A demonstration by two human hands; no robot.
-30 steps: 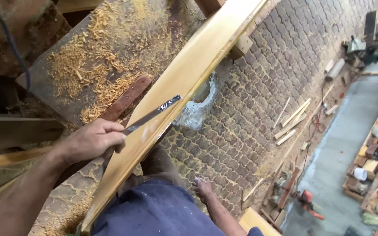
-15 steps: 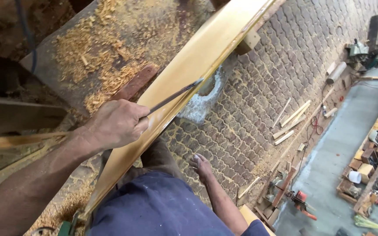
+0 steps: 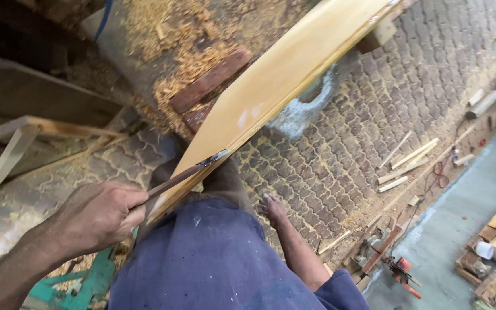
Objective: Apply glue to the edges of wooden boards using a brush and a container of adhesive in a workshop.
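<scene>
The left hand [image 3: 101,215] has drawn back toward the body since a second ago, and the blade [image 3: 188,171] it grips has slid down the board [image 3: 282,74] with it. Earlier the blade's tip lay mid-face on the board; now it sits at the board's near lower edge, just above the knee. That looks like the end of one scraping stroke along the wood. The fingers are clamped around the blade's near end. The right hand is out of view.

The blade's long axis runs from near left to far right, tip pointing up and right. The board lies on nearly the same diagonal, rising from the lap [image 3: 219,264] toward the far right over the shavings [image 3: 167,46] and pavers [image 3: 340,149].
</scene>
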